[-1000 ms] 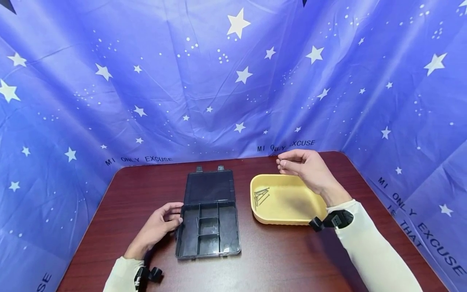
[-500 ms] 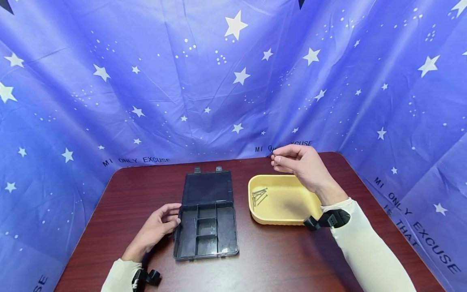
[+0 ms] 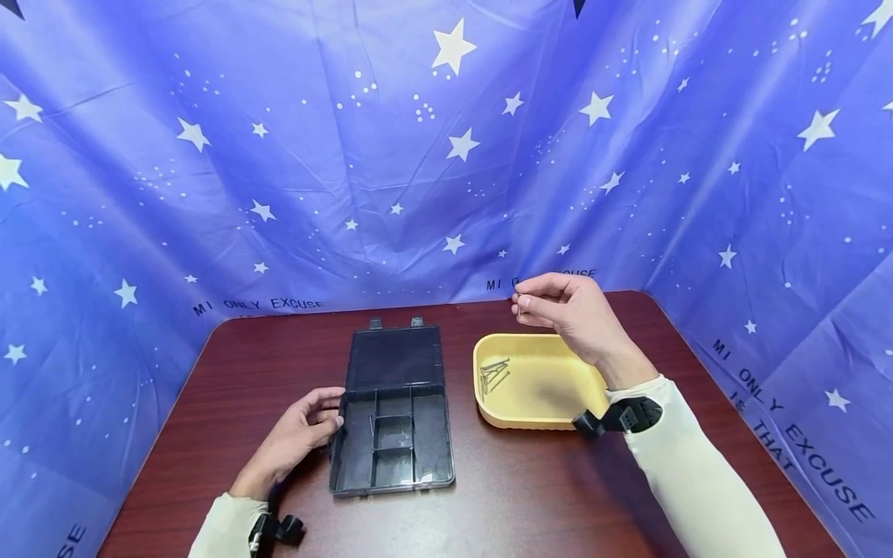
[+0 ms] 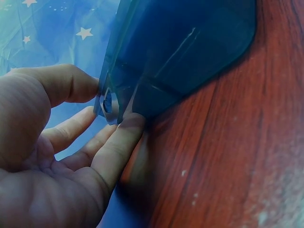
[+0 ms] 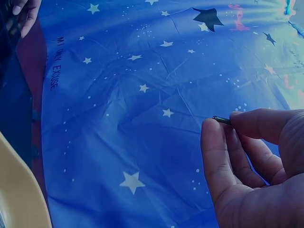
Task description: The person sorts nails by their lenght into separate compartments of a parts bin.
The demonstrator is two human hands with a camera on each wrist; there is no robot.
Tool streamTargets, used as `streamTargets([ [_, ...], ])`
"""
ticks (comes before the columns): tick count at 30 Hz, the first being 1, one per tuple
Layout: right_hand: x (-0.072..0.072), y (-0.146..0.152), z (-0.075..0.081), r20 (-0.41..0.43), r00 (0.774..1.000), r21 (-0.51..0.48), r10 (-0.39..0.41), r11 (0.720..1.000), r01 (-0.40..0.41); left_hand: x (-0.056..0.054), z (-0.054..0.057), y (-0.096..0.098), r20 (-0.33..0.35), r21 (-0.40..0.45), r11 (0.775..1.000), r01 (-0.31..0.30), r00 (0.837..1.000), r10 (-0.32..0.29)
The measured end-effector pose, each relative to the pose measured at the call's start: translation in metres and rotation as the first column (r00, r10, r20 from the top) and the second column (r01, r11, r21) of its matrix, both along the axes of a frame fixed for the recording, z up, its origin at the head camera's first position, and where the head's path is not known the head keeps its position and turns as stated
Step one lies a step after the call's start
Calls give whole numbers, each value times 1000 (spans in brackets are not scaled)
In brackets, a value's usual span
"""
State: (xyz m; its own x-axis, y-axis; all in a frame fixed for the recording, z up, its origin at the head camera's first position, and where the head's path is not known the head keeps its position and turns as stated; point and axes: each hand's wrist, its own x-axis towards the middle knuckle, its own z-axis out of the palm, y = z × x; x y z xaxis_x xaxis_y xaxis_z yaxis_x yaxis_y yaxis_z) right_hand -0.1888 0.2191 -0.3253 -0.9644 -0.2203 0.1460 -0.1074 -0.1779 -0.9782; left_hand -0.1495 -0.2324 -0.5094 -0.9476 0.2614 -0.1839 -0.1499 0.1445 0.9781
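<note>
Since a second ago, the right hand (image 3: 575, 314) has drifted a touch leftward and slightly up, carrying its catch away from the yellow plastic tray (image 3: 551, 418) toward the compartment box. Pinched between thumb and forefinger is a thin dark metal nail (image 5: 221, 120), with the other fingers curled loosely beneath. In the wrist view only one short end pokes out of the pinch, pointing left toward the thumb; the rest of its length is hidden behind the fingers. In the head view it is too fine to read clearly, so its full long axis cannot be told with confidence. The hand hovers above the far left corner of the tray, well clear of the table.

Below that hand, in the tray's left end, lies a small heap of loose metal nails (image 3: 492, 375), crossing each other at angles.

Over on the other side, the left hand (image 3: 298, 440) rests on the dark red wooden table (image 3: 530, 504) with fingers gently bent, thumb and fingertips touching the left edge of the open dark grey plastic organiser box (image 3: 392, 439). The wrist camera shows the fingers (image 4: 114, 152) pressed against the box wall near a small latch, steadying rather than wrapping around it. The box's lid lies flat, hinged away from the person. Behind everything hangs a blue star-printed cloth backdrop (image 3: 279, 155).
</note>
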Motion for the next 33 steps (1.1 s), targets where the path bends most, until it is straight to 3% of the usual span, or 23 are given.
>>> streamTargets([
  [8, 2, -10, 0, 1, 1000, -28, 22, 999, -22, -1, 1, -2, 8, 1, 1000, -3, 1000, 3],
  [15, 2, -24, -10, 27, 998, -22, 48, 999, -47, 0, 3, -1, -8, 12, 1000, 13, 1000, -13],
  [22, 3, -47, -34, 82, 992, 20, 95, 995, -97, 1, 1, 0, -7, -9, 1000, -12, 1000, 12],
  [33, 10, -76, -80, 182, 975, 95, 127, 985, -146, 2, 7, 0, -21, -32, 999, 16, 1000, -17],
])
